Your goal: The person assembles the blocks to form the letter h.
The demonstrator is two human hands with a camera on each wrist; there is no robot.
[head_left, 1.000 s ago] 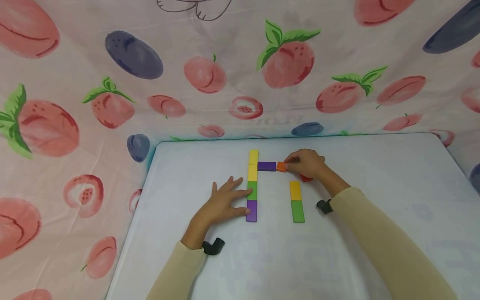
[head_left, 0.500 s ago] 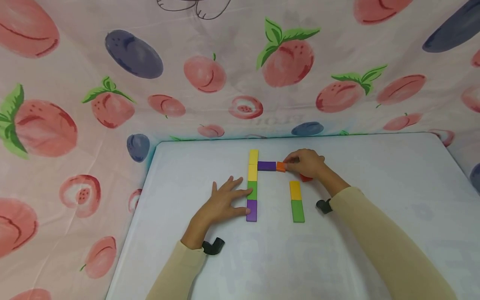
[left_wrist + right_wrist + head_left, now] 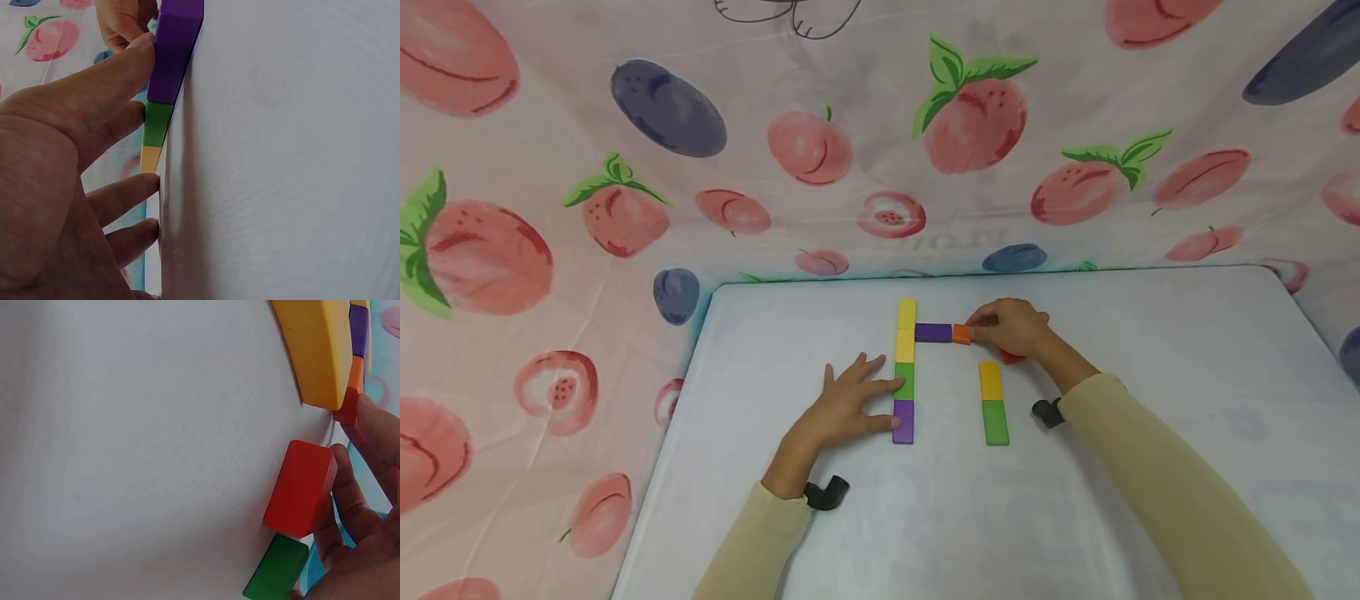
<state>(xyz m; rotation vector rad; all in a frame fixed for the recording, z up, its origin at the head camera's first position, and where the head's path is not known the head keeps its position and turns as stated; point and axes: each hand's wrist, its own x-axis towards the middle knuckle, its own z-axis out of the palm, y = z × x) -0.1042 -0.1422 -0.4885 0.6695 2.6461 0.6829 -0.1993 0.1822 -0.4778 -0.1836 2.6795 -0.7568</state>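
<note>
A column of blocks stands left of centre on the board: two yellow blocks (image 3: pixel 906 343), a green block (image 3: pixel 904 371) and a purple block (image 3: pixel 906 415) nearest me. My left hand (image 3: pixel 838 407) lies beside it with fingers spread, the index fingertip on the green block and the thumb tip on the purple one. From the upper yellow pair, a darker purple block (image 3: pixel 933 333) runs rightward, end to end with an orange block (image 3: pixel 960 335). My right hand (image 3: pixel 1015 327) pinches the orange block's right end. A red block (image 3: pixel 1012 357) sits partly under that hand.
Right of the column, an orange-yellow block (image 3: pixel 991 381) and a light green block (image 3: pixel 996 423) lie end to end. A dark green block (image 3: pixel 277 567) is next to the red one in the right wrist view. Fruit-printed cloth (image 3: pixel 850 217) rises behind the white board (image 3: pixel 775 317).
The orange block has shifted very slightly left, up against the dark purple block. Both hands otherwise stay where they were.
</note>
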